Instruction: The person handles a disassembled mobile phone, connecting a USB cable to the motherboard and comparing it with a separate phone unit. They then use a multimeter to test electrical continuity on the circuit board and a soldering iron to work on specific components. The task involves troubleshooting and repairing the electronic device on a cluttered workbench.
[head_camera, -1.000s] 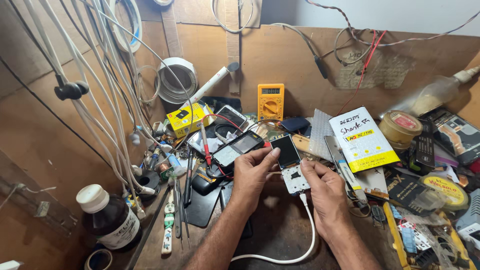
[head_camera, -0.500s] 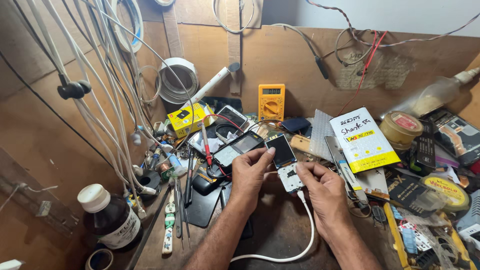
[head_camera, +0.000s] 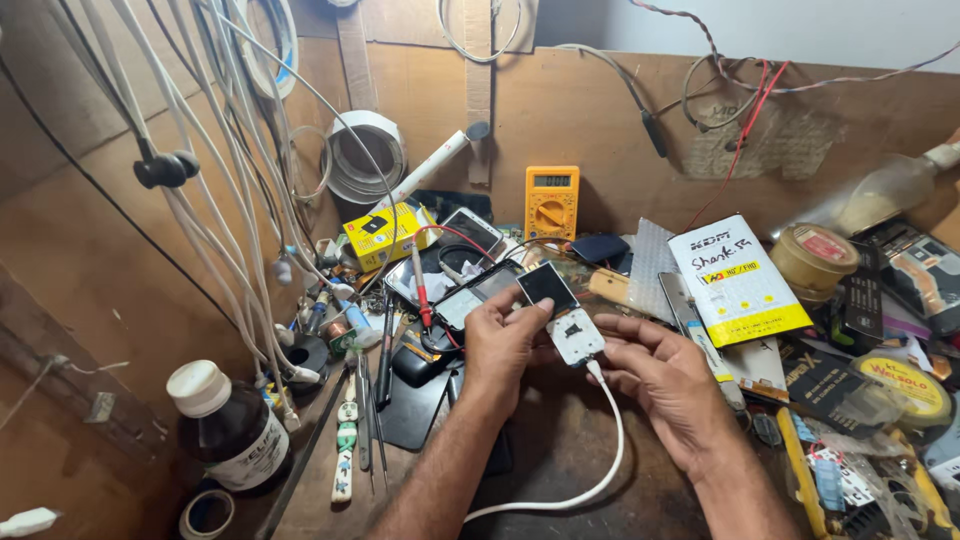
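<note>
Both hands pinch a small phone (head_camera: 562, 312) — left hand (head_camera: 505, 345) at its dark screen, right hand (head_camera: 665, 375) at the white body. A white cable (head_camera: 600, 450) trails from below the grip.

Small white rectangular module (head_camera: 576, 336) with a dark component at the centre of its upper face, held tilted above the brown wooden bench between the fingertips of both hands. A white cable (head_camera: 590, 462) plugs into its near end (the end towards the wearer) and curves down across the bench; a small black-screened device (head_camera: 547, 286) touches its far edge
</note>
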